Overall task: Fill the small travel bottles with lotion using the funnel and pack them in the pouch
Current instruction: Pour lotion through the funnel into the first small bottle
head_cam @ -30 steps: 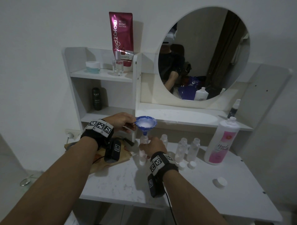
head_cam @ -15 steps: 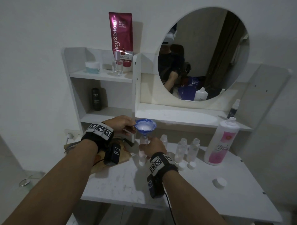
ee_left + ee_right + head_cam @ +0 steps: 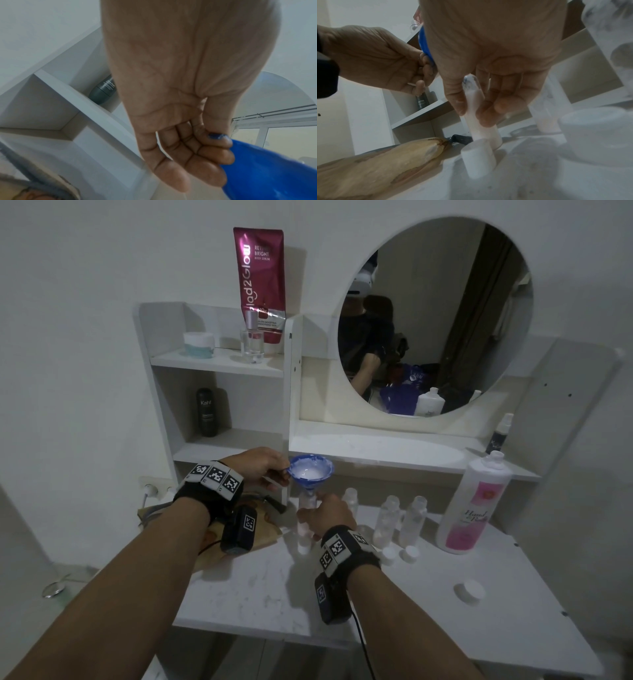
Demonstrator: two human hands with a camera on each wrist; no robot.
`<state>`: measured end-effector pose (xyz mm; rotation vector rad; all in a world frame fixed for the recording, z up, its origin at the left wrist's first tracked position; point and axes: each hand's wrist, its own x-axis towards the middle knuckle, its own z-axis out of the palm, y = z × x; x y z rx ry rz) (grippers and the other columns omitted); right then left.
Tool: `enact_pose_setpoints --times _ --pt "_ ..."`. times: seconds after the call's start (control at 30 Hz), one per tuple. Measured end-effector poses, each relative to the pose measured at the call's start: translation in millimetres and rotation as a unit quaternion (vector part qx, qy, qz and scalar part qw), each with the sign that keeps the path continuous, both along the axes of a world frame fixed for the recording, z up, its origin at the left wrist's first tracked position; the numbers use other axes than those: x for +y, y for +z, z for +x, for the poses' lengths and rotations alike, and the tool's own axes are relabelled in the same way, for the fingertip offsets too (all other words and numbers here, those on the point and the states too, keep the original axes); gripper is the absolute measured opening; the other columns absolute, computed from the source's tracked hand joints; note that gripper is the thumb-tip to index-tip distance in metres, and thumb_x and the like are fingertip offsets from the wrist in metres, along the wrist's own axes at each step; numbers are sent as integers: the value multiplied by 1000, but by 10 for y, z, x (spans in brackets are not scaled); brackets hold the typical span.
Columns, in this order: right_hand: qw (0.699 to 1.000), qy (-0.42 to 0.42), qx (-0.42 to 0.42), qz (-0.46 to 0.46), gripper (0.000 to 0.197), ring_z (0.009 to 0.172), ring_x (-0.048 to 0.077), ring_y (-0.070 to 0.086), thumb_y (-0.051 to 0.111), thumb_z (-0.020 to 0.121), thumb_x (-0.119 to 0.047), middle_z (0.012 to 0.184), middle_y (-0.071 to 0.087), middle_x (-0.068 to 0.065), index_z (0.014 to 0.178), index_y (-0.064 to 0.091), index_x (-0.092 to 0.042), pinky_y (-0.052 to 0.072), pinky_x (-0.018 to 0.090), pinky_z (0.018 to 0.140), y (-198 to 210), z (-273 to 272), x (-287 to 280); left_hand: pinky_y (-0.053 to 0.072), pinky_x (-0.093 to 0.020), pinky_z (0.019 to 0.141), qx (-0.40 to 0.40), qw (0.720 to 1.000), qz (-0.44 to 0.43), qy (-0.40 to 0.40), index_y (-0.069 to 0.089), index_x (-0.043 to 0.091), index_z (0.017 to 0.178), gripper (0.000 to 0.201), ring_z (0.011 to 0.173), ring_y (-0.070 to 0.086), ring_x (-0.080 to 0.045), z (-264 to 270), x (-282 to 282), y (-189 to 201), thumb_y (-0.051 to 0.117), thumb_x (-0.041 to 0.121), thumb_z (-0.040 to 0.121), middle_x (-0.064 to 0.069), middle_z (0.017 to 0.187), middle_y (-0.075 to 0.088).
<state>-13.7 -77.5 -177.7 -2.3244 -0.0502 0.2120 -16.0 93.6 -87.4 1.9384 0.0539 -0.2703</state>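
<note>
A blue funnel (image 3: 311, 470) holding white lotion sits in the neck of a small travel bottle (image 3: 305, 508) standing on the white table (image 3: 260, 587). My left hand (image 3: 263, 469) pinches the funnel's rim (image 3: 267, 169) from the left. My right hand (image 3: 325, 515) grips the bottle (image 3: 481, 121), which is largely filled with pale lotion. A white cap (image 3: 477, 159) stands just in front of the bottle. The tan pouch (image 3: 239, 539) lies on the table to the left, under my left wrist. The big lotion bottle (image 3: 474, 505) stands uncapped at the right.
Three more clear small bottles (image 3: 399, 520) stand right of my right hand, with small caps (image 3: 400, 554) before them. A larger white cap (image 3: 471, 592) lies near the right front. Shelves at the back left hold a black bottle (image 3: 206, 412), jar and tube.
Both hands, the funnel and the bottle have stayed in place; only the head view shifted slightly.
</note>
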Motion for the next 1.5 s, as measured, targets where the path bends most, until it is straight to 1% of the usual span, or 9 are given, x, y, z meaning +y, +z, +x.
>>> enact_pose_setpoints --times 0.2,0.3,0.43,0.57,0.7,0.8,1.03,1.27,1.5 --pt "1000 0 3 0 48 86 28 71 70 71 -41 97 71 4 116 61 -27 58 44 82 0 11 -10 48 -45 92 -4 1000 20 -14 64 6 86 23 90 63 -25 4 18 -1 48 16 98 -10 84 66" --pt "1000 0 5 0 46 86 28 71 70 72 -41 96 72 4 115 62 -27 58 43 83 3 11 -14 48 -44 89 -6 1000 21 -15 64 6 85 23 89 63 -25 -1 20 2 47 15 98 -10 84 66" --pt "1000 0 2 -2 47 86 28 71 70 72 -41 97 72 4 116 62 -26 58 43 83 11 4 -15 47 -41 86 -13 999 29 -21 63 6 86 24 86 63 -23 -3 0 26 46 17 99 -10 85 66" --pt "1000 1 1 -7 46 87 26 71 70 74 -41 98 72 3 117 62 -28 58 42 83 20 -4 -23 48 -36 80 -20 999 26 -20 63 8 82 25 83 64 -21 -2 -23 39 46 16 100 -10 82 66" --pt "1000 -1 3 -11 48 86 26 71 70 72 -41 97 72 3 117 62 -28 58 41 83 24 -11 -16 48 -37 83 -12 999 21 -21 63 8 83 25 86 65 -23 11 -1 30 46 16 100 -9 83 68" --pt "1000 -1 3 -13 45 87 27 71 71 74 -40 97 72 4 115 61 -25 58 42 84 35 -14 -26 49 -38 85 -13 1000 8 -16 64 7 81 26 87 65 -23 17 25 7 47 14 99 -9 81 68" --pt "1000 7 5 -11 41 86 27 71 70 75 -38 95 72 5 113 62 -26 58 42 83 60 -30 -37 48 -40 85 -13 1000 -8 -10 63 6 79 27 89 65 -26 52 53 2 47 14 99 -8 77 69" --pt "1000 2 8 -6 40 86 29 71 70 71 -39 94 72 5 109 64 -25 58 44 82 78 -63 -17 49 -36 80 -15 1000 -11 -9 62 6 77 29 87 64 -25 40 47 12 46 13 99 -9 78 68" --pt "1000 1 9 -6 43 87 29 71 70 72 -40 96 72 5 111 63 -24 58 44 82 96 -76 -12 49 -39 83 -15 1000 -7 -13 62 6 78 28 91 63 -28 45 47 17 45 14 99 -11 81 67"
